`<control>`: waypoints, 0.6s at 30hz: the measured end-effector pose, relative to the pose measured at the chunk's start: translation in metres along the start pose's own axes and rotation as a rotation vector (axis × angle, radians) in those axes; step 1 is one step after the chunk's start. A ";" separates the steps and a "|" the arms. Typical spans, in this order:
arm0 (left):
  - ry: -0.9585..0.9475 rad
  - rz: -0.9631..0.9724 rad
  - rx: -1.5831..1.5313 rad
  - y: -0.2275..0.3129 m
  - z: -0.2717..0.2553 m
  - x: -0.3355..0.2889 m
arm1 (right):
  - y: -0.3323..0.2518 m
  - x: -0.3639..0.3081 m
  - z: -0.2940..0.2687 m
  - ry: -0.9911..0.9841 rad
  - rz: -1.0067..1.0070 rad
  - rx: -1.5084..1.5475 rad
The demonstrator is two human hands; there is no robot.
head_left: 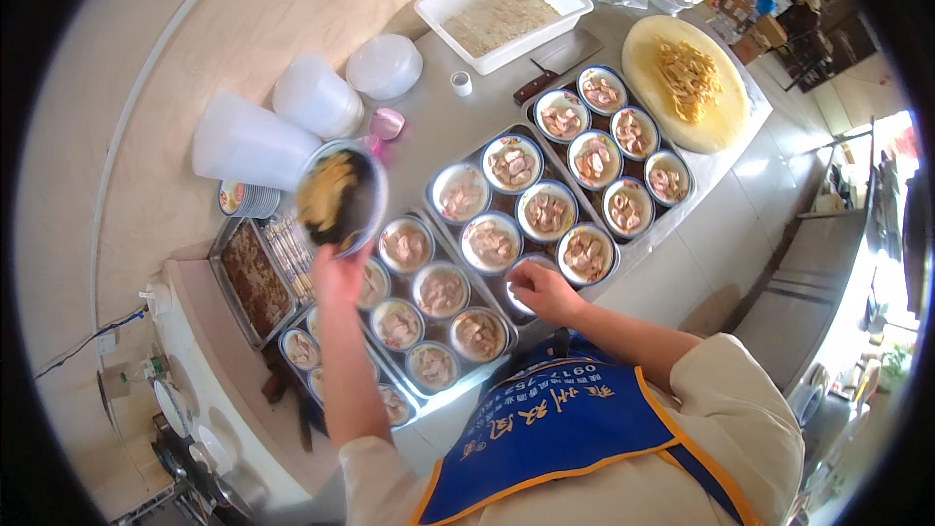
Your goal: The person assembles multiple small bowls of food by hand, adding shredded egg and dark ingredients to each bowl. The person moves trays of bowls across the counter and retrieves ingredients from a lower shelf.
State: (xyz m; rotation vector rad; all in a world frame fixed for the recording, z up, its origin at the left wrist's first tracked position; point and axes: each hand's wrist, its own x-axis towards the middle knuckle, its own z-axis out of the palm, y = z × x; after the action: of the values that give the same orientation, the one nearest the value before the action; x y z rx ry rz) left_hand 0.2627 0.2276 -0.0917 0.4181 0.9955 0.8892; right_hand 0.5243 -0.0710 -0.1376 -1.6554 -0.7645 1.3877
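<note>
My left hand [341,275] grips the lower edge of a blue-rimmed bowl [376,197], tilted toward me and blurred by motion. In this bowl lie yellow strips [326,193] and something dark. Over a mostly hidden bowl [515,305] at a tray's near edge hovers my right hand [542,292], fingers curled together; whatever they hold is hidden. Around both hands, metal trays [450,239] carry rows of blue-rimmed bowls with pale meat pieces, such as one bowl [491,242] just beyond my right hand.
A round board [638,63] bears yellow strips at the right. Behind the trays lie a cleaver [575,51] and a white tub [433,6]. White plastic containers [317,97], a pink cup [387,124] and stacked bowls [255,200] stand left, near a brown-filled metal tray [227,237].
</note>
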 end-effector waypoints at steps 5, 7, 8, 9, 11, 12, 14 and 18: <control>-0.013 -0.066 -0.031 -0.090 0.079 0.089 | -0.015 0.013 -0.086 -0.015 0.023 -0.049; -0.004 -0.031 0.006 -0.119 0.107 0.118 | 0.003 0.026 -0.115 -0.017 0.025 -0.029; 0.034 -0.043 0.024 -0.128 0.116 0.128 | 0.003 0.031 -0.125 0.001 0.037 0.011; 0.063 -0.061 0.041 -0.136 0.127 0.137 | 0.004 0.034 -0.136 0.029 0.051 0.051; 0.097 -0.056 0.062 -0.148 0.141 0.146 | 0.011 0.043 -0.150 0.022 0.064 0.078; 0.113 -0.059 0.069 -0.153 0.144 0.151 | 0.006 0.045 -0.156 0.013 0.062 0.101; 0.153 -0.065 0.082 -0.159 0.144 0.158 | 0.010 0.053 -0.161 0.004 0.069 0.079; 0.249 -0.048 0.206 -0.163 0.158 0.153 | 0.012 0.064 -0.167 0.007 0.090 0.126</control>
State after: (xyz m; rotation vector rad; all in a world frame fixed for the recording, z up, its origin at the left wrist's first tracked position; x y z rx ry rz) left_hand 0.5093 0.2663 -0.2038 0.4623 1.3277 0.8107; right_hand 0.6999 -0.0561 -0.1700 -1.6121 -0.5921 1.4610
